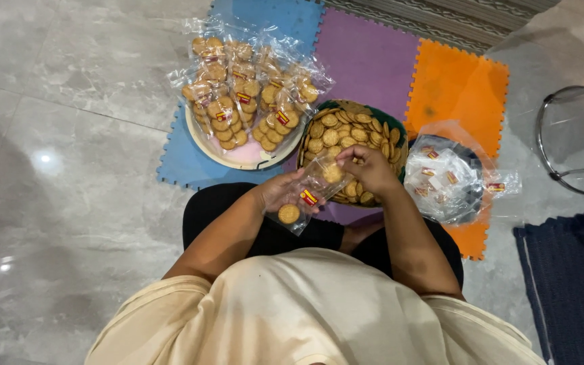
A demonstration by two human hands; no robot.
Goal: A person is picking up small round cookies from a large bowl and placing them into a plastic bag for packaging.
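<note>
A basket of round biscuits (346, 128) sits just beyond both hands. The left hand (277, 191) grips a clear plastic bag (307, 196), its long axis slanting toward the right hand (371, 169), apparently pinching a biscuit (333, 174) at its mouth.

My left hand (280, 191) holds a clear bag (307, 195) with a red-and-yellow label over golden-brown biscuits (346, 132), on blue (177, 162), purple (370, 57) and orange (461, 88) foam mats upon grey marbled floor (69, 135).

Left hand (280, 192) cupped — right hand (372, 169) pinching.
</note>
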